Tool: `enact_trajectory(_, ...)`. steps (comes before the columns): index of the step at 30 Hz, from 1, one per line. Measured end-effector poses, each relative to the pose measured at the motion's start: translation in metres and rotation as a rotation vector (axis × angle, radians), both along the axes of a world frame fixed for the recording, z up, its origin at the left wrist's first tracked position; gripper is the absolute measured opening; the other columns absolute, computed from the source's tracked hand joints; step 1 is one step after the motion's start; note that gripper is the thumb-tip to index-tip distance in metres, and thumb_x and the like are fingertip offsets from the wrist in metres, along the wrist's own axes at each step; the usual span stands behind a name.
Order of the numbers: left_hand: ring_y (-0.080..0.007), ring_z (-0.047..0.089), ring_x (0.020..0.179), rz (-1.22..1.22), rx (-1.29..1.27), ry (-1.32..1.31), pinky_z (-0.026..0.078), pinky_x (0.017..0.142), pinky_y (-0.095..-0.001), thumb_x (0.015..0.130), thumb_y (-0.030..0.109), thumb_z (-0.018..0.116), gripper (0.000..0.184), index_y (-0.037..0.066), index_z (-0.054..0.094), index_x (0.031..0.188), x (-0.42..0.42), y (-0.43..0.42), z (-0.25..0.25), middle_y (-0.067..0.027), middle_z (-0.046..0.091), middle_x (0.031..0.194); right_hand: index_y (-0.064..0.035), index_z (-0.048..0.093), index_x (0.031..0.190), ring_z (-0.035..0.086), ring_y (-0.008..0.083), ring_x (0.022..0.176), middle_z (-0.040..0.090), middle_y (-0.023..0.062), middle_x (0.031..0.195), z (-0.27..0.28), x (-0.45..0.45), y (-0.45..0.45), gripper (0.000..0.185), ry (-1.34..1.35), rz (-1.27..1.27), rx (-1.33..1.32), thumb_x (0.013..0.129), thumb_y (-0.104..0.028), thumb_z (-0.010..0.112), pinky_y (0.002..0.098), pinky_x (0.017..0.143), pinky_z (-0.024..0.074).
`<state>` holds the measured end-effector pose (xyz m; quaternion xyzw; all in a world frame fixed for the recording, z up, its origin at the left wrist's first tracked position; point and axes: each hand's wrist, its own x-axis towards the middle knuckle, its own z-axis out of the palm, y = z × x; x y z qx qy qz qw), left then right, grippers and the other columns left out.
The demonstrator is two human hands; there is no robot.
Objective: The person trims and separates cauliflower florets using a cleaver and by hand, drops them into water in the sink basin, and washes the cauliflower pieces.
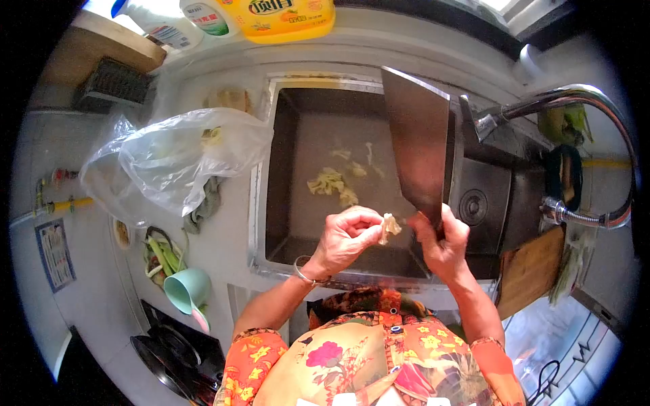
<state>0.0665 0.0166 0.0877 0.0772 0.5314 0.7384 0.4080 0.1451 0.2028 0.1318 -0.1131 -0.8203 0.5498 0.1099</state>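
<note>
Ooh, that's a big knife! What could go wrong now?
The cleaver in the right hand might nick the left hand, as the hands are close together. The pale vegetable piece pinched in the left hand could slip and drop into the sink below.

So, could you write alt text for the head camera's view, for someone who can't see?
A person's left hand pinches a pale vegetable-like piece over a dark sink basin, while the right hand grips a broad-bladed cleaver. More pale pieces lie in the basin; a clear plastic bag sits to its left.
</note>
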Motion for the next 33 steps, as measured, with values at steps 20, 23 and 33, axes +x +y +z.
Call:
enact_trajectory(20, -0.0163, 0.063, 0.083, 0.367, -0.309, 0.948, 0.053, 0.073, -0.0261, 0.066, -0.004, 0.076, 0.025, 0.007, 0.071, 0.088, -0.018, 0.011, 0.011, -0.0073, 0.060, 0.094, 0.0012, 0.060, 0.115, 0.060, 0.0171, 0.050, 0.060, 0.0132, 0.065, 0.027, 0.027, 0.007, 0.033, -0.023, 0.181, 0.206, 0.082, 0.006, 0.058, 0.0264, 0.048, 0.0470)
enact_trajectory(23, -0.0166, 0.063, 0.084, 0.376, -0.310, 0.947, 0.053, 0.073, -0.0263, 0.066, -0.004, 0.076, 0.026, 0.007, 0.071, 0.088, -0.017, 0.012, 0.008, -0.0071, 0.061, 0.092, 0.0017, 0.059, 0.115, 0.056, 0.0149, 0.046, 0.056, 0.0117, 0.061, 0.024, 0.029, 0.008, 0.034, -0.026, 0.176, 0.210, 0.082, 0.006, 0.059, 0.0260, 0.045, 0.0444)
enact_trajectory(33, -0.0174, 0.063, 0.081, 0.330, -0.113, 1.065, 0.055, 0.067, -0.0257, 0.065, -0.004, 0.076, 0.029, 0.008, 0.071, 0.091, -0.018, 0.018, 0.006, -0.0085, 0.064, 0.093, 0.0041, 0.060, 0.108, 0.049, 0.0074, 0.043, 0.056, 0.0062, 0.059, 0.020, 0.026, 0.007, 0.025, -0.002, 0.175, 0.207, 0.082, 0.005, 0.059, 0.0222, 0.042, 0.0379)
